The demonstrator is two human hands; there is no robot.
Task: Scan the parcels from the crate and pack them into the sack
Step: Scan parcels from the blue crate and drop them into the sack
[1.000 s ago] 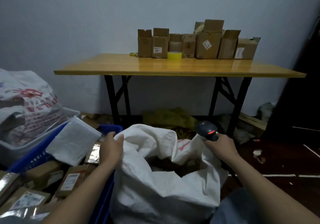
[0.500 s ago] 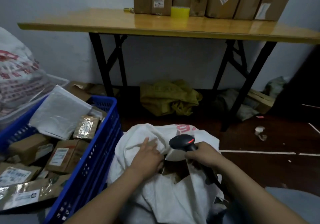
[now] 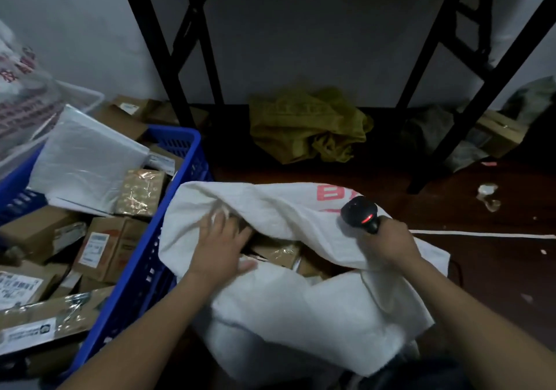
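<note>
The white sack (image 3: 301, 314) lies slumped on the floor in the middle, its mouth gaping toward the table. Brown parcels (image 3: 276, 252) show inside the opening, some wrapped in shiny tape.

The left hand (image 3: 219, 248) is at the left end of the mouth. Its fingers are spread and fairly straight, lying on the folded upper rim, while the thumb rests on the near flap; it clasps nothing. The parcels sit just beside and partly under its fingers.

The right hand (image 3: 391, 242) is at the right end of the mouth, clenched around the handle of a black scanner (image 3: 359, 212). The scanner's head points up and left, with a red light glowing on it. This hand rests against the sack's upper fold; whether it also pinches the cloth cannot be told.

Touching the sack's left side stands a blue crate (image 3: 141, 257) heaped with cardboard boxes (image 3: 99, 245) bearing white labels. A grey mailer bag (image 3: 84, 160) lies on top at the far end.

Beyond the sack, black table legs (image 3: 168, 58) rise against a pale wall. A crumpled yellow-green bag (image 3: 307, 124) lies between them on the dark floor (image 3: 496, 269).
</note>
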